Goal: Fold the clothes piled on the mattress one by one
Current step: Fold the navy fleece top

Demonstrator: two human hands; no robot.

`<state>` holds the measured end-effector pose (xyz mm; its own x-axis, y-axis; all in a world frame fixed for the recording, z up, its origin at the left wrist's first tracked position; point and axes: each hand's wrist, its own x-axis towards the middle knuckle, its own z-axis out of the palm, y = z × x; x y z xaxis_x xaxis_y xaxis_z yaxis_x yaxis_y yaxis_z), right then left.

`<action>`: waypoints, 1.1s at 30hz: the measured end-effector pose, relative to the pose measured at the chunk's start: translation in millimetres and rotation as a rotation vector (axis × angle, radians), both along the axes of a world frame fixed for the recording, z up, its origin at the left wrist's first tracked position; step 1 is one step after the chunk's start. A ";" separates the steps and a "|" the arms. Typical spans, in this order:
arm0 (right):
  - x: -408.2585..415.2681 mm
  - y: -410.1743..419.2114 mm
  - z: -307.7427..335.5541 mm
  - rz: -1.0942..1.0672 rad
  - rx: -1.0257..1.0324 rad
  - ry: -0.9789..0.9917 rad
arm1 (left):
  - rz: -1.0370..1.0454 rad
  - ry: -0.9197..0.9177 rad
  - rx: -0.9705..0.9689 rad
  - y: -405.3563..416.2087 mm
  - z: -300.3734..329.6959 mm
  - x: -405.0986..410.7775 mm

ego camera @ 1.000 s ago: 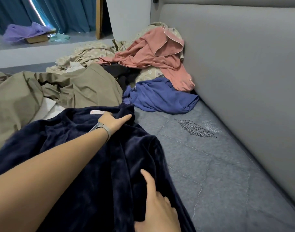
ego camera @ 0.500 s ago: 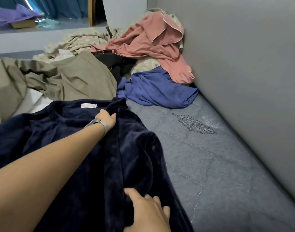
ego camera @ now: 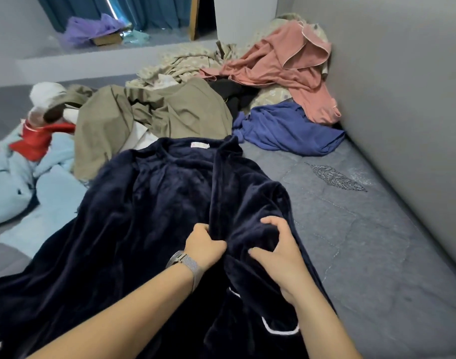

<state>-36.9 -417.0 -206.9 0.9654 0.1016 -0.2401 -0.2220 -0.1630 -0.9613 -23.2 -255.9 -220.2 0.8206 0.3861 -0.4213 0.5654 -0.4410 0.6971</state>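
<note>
A dark navy fleece robe with white piping lies spread on the grey mattress, its collar and label pointing away from me. My left hand, a watch on its wrist, grips the robe's front edge near the middle. Just right of it, my right hand curls its fingers round a fold of the same robe. Behind the robe lies the pile: an olive garment, a blue garment, a pink garment and a patterned beige one.
A grey padded wall runs along the right side of the mattress. At the left lie a light blue garment and a red and white item. A ledge at the back holds purple cloth before teal curtains.
My left hand has drawn back from the collar to the robe's middle and now grips the front edge. My right hand has moved up and curled round a fold. The view has shifted left.
</note>
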 end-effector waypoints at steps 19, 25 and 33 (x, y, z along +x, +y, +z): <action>-84.2 -48.3 16.1 -0.018 0.589 0.029 | 0.112 -0.307 -0.684 -19.7 46.4 -121.2; -94.9 -43.4 7.8 0.334 0.039 0.046 | 0.004 0.087 -0.686 5.4 34.1 -156.3; -88.7 -43.3 -12.6 0.248 -0.356 0.144 | -0.017 0.112 -0.517 9.2 5.2 -167.8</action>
<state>-125.6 -460.3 -219.5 0.8767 0.2122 -0.4317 -0.2614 -0.5431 -0.7980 -191.0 -246.7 -215.0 0.7642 0.0921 -0.6383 0.6443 -0.0655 0.7620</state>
